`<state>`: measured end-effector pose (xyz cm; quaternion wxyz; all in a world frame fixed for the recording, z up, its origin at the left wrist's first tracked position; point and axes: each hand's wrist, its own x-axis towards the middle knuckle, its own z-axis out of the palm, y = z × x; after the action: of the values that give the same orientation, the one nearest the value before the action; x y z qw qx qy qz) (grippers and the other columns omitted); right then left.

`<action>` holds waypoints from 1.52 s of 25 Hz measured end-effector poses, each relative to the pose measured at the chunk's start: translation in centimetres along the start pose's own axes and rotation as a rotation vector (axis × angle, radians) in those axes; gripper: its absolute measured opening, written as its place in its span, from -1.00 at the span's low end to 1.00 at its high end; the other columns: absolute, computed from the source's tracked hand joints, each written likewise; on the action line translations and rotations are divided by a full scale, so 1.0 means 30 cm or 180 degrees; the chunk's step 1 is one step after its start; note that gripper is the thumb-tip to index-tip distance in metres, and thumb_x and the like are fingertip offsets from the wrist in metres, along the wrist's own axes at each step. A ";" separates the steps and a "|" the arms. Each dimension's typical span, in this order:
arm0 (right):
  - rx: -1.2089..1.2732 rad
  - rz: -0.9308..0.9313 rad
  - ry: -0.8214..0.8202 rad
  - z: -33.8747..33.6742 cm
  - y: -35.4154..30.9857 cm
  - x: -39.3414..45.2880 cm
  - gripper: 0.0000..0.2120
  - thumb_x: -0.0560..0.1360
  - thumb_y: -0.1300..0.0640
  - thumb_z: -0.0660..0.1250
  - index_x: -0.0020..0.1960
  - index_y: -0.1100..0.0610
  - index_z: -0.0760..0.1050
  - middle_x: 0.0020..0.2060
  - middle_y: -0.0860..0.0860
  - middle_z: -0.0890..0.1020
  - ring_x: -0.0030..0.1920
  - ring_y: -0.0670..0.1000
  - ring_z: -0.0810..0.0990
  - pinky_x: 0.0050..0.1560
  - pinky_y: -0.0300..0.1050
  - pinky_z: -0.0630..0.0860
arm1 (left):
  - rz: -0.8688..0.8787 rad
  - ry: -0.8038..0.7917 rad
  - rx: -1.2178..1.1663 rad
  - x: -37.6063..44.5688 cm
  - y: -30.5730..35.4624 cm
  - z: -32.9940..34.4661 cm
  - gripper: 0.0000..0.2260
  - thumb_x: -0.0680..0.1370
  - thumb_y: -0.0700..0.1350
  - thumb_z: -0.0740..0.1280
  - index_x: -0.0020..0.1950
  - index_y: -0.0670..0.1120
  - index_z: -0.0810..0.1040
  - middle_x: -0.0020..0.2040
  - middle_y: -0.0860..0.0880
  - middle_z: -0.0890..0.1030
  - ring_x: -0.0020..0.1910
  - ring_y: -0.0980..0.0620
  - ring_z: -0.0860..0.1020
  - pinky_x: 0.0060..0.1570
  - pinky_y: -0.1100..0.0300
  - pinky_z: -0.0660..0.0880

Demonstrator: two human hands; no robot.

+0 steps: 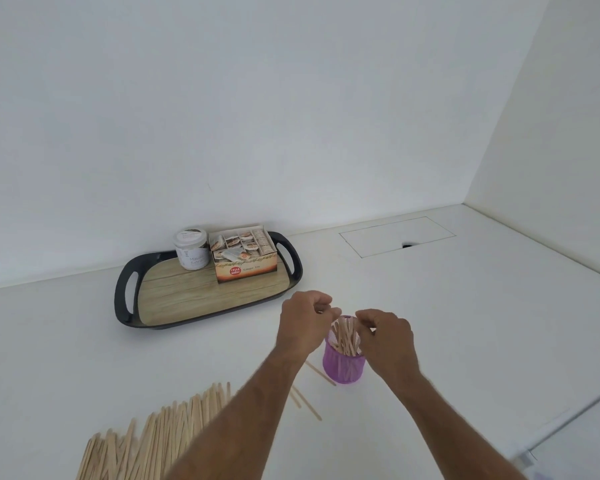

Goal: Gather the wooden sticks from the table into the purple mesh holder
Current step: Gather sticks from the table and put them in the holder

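Behind a "Ginger Tea" box point(246, 257), both curled hands, left point(303, 323) and right point(388, 336), are pinching wooden sticks point(345, 337) standing in the purple mesh holder point(343, 367).

A single wide-angle view is given, taken from head height and directed forward and down onto a white table point(430, 306). Both forearms are seen entering from the near edge. The far wall and right-hand corner are included, a tray point(125, 271) is framed at far left, and straight edges are bent by lens distortion.
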<state>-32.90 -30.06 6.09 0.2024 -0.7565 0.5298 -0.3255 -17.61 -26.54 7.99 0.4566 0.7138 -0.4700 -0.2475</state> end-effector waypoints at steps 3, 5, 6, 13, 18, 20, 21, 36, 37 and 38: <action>-0.0104 -0.0578 0.0345 0.014 -0.042 -0.050 -0.91 0.48 0.15 0.39 -0.06 0.04 0.66 -0.16 -0.06 0.71 -0.19 0.01 0.66 -0.12 -0.11 0.56 | -0.0144 0.0184 0.0113 0.011 -0.033 -0.071 -0.86 0.44 -0.05 0.52 -0.06 -0.06 0.70 -0.20 0.07 0.69 -0.22 0.13 0.65 -0.04 0.15 0.63; -0.0300 -0.0994 0.0204 0.059 -0.069 -0.097 -0.90 0.44 0.09 0.41 -0.06 0.04 0.65 -0.17 -0.04 0.71 -0.17 0.04 0.67 -0.12 -0.12 0.56 | -0.0389 0.0146 0.0356 0.012 -0.070 -0.131 -0.89 0.42 -0.04 0.53 -0.17 -0.05 0.67 -0.25 0.04 0.69 -0.24 0.03 0.67 -0.03 0.04 0.65; -0.0416 -0.1021 -0.0188 0.089 -0.081 -0.120 -0.81 0.46 0.03 0.39 0.04 0.06 0.63 -0.08 -0.03 0.71 -0.05 0.05 0.66 -0.02 -0.11 0.55 | -0.0530 0.0038 0.0573 0.009 -0.093 -0.158 -0.87 0.41 -0.03 0.53 -0.20 -0.04 0.65 -0.25 0.04 0.68 -0.25 0.02 0.66 -0.04 0.05 0.65; -0.1744 -0.0957 -0.1594 0.307 -0.115 -0.236 -0.56 0.58 -0.11 0.21 0.26 0.22 0.36 0.17 0.12 0.54 0.14 0.11 0.51 0.07 -0.06 0.46 | -0.1130 -0.0692 0.1946 -0.085 -0.245 -0.187 -0.66 0.31 -0.02 0.61 -0.03 -0.12 0.63 -0.13 -0.03 0.70 -0.17 0.02 0.68 -0.07 0.16 0.64; -0.2141 -0.0579 -0.1425 0.350 -0.109 -0.224 -0.61 0.60 0.10 0.23 0.33 0.31 0.36 0.16 0.17 0.58 0.16 0.12 0.55 0.03 -0.06 0.53 | -0.1130 -0.0713 0.1971 -0.137 -0.285 -0.136 -0.63 0.29 0.08 0.61 -0.18 -0.08 0.51 -0.32 0.00 0.56 -0.17 -0.01 0.69 -0.28 0.23 0.48; -0.2159 -0.0650 -0.1477 0.352 -0.109 -0.218 -0.77 0.58 0.26 0.19 0.21 0.22 0.48 0.08 0.11 0.63 0.12 0.10 0.56 -0.02 -0.06 0.52 | -0.1097 -0.0663 0.1951 -0.148 -0.296 -0.117 -0.67 0.33 0.09 0.57 -0.16 -0.08 0.55 -0.21 -0.09 0.65 -0.09 -0.03 0.69 -0.31 0.25 0.40; -0.2115 -0.0648 -0.1488 0.350 -0.111 -0.216 -0.79 0.58 0.28 0.18 0.15 0.18 0.51 0.05 0.09 0.64 0.11 0.09 0.56 -0.03 -0.07 0.51 | -0.1074 -0.0630 0.1950 -0.153 -0.299 -0.108 -0.70 0.36 0.07 0.55 -0.13 -0.09 0.58 -0.12 -0.11 0.68 -0.07 -0.04 0.69 -0.32 0.25 0.38; -0.1352 0.0035 -0.1544 0.367 -0.093 -0.208 -0.86 0.55 0.15 0.30 0.08 0.11 0.54 -0.02 0.01 0.65 -0.03 0.00 0.65 -0.09 -0.20 0.52 | -0.1269 -0.0362 0.1632 -0.163 -0.330 -0.099 -0.86 0.46 -0.20 0.47 0.01 -0.14 0.69 -0.08 -0.04 0.72 -0.12 0.00 0.70 -0.05 0.22 0.62; -0.1333 0.0063 -0.1582 0.369 -0.094 -0.205 -0.90 0.54 0.16 0.30 0.04 0.10 0.53 -0.10 -0.01 0.63 -0.07 0.00 0.64 -0.11 -0.20 0.51 | -0.1303 -0.0345 0.1575 -0.164 -0.333 -0.103 -0.86 0.46 -0.22 0.45 0.00 -0.14 0.69 -0.08 -0.04 0.72 -0.12 0.00 0.70 -0.06 0.22 0.62; -0.1306 0.0091 -0.1626 0.372 -0.094 -0.200 -0.95 0.53 0.16 0.31 -0.01 0.09 0.51 -0.20 -0.05 0.59 -0.14 -0.02 0.62 -0.12 -0.21 0.51 | -0.1337 -0.0336 0.1530 -0.164 -0.334 -0.107 -0.87 0.46 -0.23 0.44 0.00 -0.15 0.69 -0.08 -0.04 0.72 -0.12 0.00 0.69 -0.06 0.22 0.62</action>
<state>-24.48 -23.88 -1.62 0.1767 -0.8312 0.5270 -0.0088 -12.80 -19.36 0.24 0.1889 0.8687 -0.3804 -0.2550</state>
